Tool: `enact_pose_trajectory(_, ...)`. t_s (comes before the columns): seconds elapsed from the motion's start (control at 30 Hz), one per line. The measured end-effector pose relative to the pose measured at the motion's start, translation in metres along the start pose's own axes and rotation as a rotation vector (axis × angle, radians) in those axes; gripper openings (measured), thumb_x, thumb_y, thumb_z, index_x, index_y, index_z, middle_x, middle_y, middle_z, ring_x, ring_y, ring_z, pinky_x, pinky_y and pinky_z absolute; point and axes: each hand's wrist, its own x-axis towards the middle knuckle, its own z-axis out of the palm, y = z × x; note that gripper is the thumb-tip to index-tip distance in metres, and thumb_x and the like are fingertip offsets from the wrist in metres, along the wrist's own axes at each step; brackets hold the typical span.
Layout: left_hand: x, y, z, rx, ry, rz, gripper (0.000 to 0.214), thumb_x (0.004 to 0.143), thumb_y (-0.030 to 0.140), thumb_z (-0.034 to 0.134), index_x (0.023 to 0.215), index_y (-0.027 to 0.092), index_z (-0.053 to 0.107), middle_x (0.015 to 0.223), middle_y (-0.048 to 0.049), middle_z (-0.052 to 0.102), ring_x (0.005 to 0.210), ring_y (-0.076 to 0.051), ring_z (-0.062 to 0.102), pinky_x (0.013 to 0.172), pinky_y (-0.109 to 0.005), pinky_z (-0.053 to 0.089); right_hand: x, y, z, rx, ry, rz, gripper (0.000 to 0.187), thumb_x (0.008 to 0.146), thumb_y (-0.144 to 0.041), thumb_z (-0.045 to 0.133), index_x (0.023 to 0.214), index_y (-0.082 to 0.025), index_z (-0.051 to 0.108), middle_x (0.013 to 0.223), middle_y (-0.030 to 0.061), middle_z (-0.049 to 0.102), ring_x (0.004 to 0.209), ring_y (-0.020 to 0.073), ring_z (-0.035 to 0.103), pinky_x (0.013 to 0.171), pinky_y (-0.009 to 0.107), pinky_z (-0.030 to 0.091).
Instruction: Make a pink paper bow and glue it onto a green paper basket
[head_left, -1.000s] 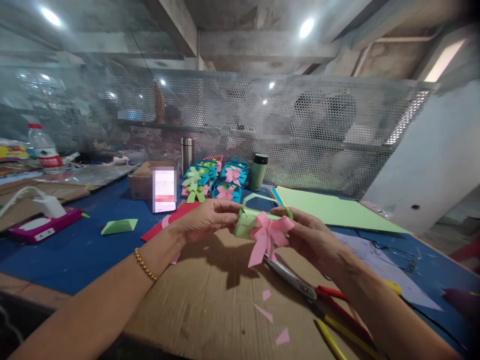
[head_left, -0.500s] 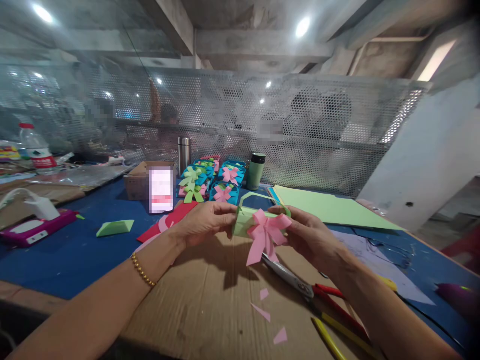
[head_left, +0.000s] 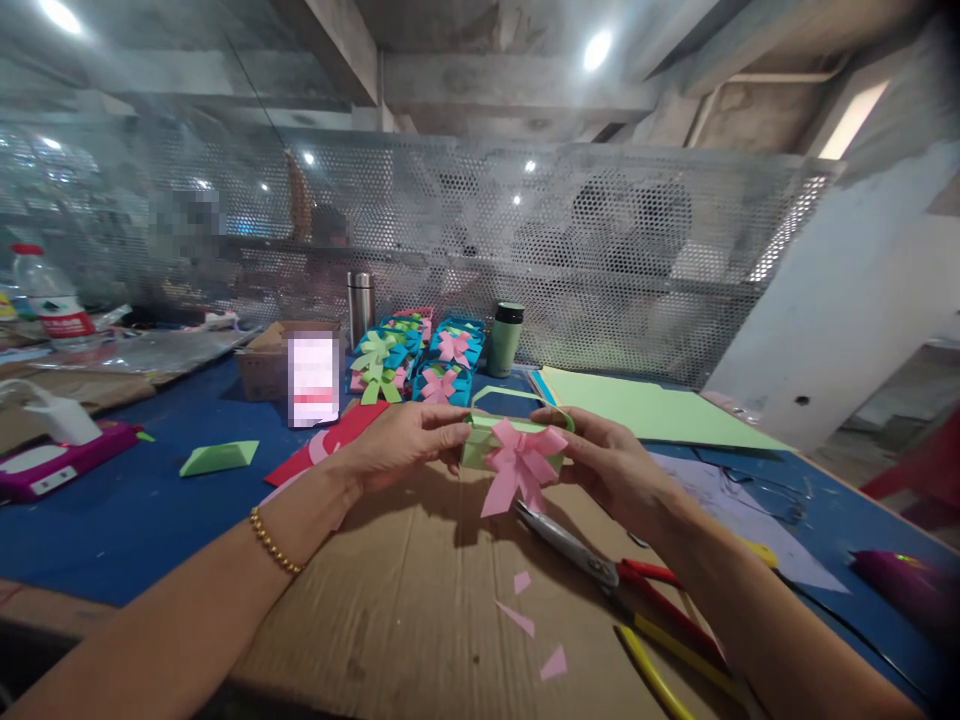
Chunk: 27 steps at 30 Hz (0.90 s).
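Observation:
I hold a small light-green paper basket (head_left: 480, 448) with a thin handle and a pink paper bow (head_left: 520, 465) on its front, just above a sheet of brown cardboard (head_left: 420, 610). My left hand (head_left: 401, 445) pinches the basket's left end, fingers closed on it. My right hand (head_left: 611, 462) grips its right end beside the bow. A gold bead bracelet (head_left: 274, 540) circles my left wrist.
Scissors with red handles (head_left: 600, 570) and yellow-handled scissors (head_left: 660, 680) lie right of the cardboard, with pink scraps (head_left: 525, 620). Finished blue baskets with bows (head_left: 424, 365), two flasks (head_left: 506, 340), a cardboard box (head_left: 262, 365), green paper sheets (head_left: 645, 410) and a perforated metal screen (head_left: 480, 250) stand behind.
Both hands have lowered the basket slightly toward the cardboard and levelled it; the view has shifted a little to the right. The grip is unchanged.

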Motion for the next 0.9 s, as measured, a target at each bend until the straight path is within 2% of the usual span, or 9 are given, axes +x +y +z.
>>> enact_pose_trajectory(0.1,0.000,-0.003,-0.001,0.071,-0.018,0.027,0.031,0.089,0.044,0.069,0.103,0.017,0.076,0.082,-0.0039,0.066,0.071,-0.013,0.060,0.069,-0.027,0.050,0.000,0.000,0.000,-0.004,-0.009,0.020,0.042,0.071,-0.044,0.087,0.104,-0.021,0.073,0.089,0.0021,0.067,0.074,0.0143,0.064,0.063,0.027,0.058)
enact_pose_trajectory(0.23,0.001,-0.003,-0.001,0.087,-0.018,0.028,0.032,0.089,0.044,0.069,0.105,0.017,0.075,0.082,-0.0039,0.066,0.070,-0.012,0.060,0.068,-0.026,0.051,0.001,0.001,0.000,-0.013,-0.007,0.037,0.042,0.070,-0.043,0.088,0.103,-0.020,0.074,0.091,0.0024,0.068,0.074,0.0139,0.064,0.063,0.027,0.057)
enact_pose_trajectory(0.4,-0.001,-0.001,0.001,0.078,0.073,0.000,0.051,0.086,0.043,0.072,0.132,0.021,0.064,0.090,-0.0049,0.067,0.070,-0.012,0.060,0.068,-0.028,0.052,0.000,0.002,-0.003,-0.026,-0.012,0.034,0.042,0.073,-0.044,0.085,0.106,-0.021,0.073,0.086,0.0012,0.068,0.073,0.0141,0.064,0.064,0.028,0.056)
enact_pose_trajectory(0.47,-0.002,-0.001,0.002,0.101,0.095,-0.004,0.056,0.085,0.044,0.073,0.135,0.022,0.061,0.100,-0.0074,0.069,0.072,-0.013,0.061,0.069,-0.030,0.053,0.000,0.002,-0.002,-0.033,-0.004,0.038,0.040,0.074,-0.043,0.084,0.105,-0.021,0.073,0.085,0.0009,0.067,0.071,0.0132,0.063,0.062,0.027,0.055)
enact_pose_trajectory(0.57,-0.002,-0.001,0.004,0.164,0.116,-0.010,0.052,0.086,0.048,0.070,0.130,0.020,0.065,0.106,-0.0097,0.069,0.072,-0.015,0.062,0.069,-0.031,0.052,-0.002,0.001,0.003,-0.036,0.014,0.041,0.037,0.074,-0.039,0.084,0.104,-0.019,0.073,0.086,0.0015,0.067,0.071,0.0126,0.063,0.060,0.024,0.055)
enact_pose_trajectory(0.7,-0.001,0.003,0.008,0.206,0.146,-0.011,0.046,0.088,0.049,0.067,0.123,0.019,0.069,0.091,-0.0055,0.068,0.069,-0.013,0.059,0.066,-0.027,0.049,-0.004,-0.003,0.009,-0.004,0.027,0.026,0.038,0.074,-0.041,0.084,0.102,-0.020,0.071,0.088,0.0007,0.065,0.071,0.0120,0.062,0.059,0.024,0.056)
enact_pose_trajectory(0.9,0.001,0.004,0.003,0.091,0.161,-0.026,0.042,0.086,0.046,0.071,0.118,0.020,0.070,0.088,-0.0022,0.064,0.068,-0.011,0.056,0.064,-0.025,0.046,-0.005,-0.006,0.006,0.075,-0.018,0.005,0.042,0.087,-0.058,0.067,0.106,-0.020,0.069,0.089,0.0050,0.068,0.082,0.0177,0.065,0.073,0.034,0.060)
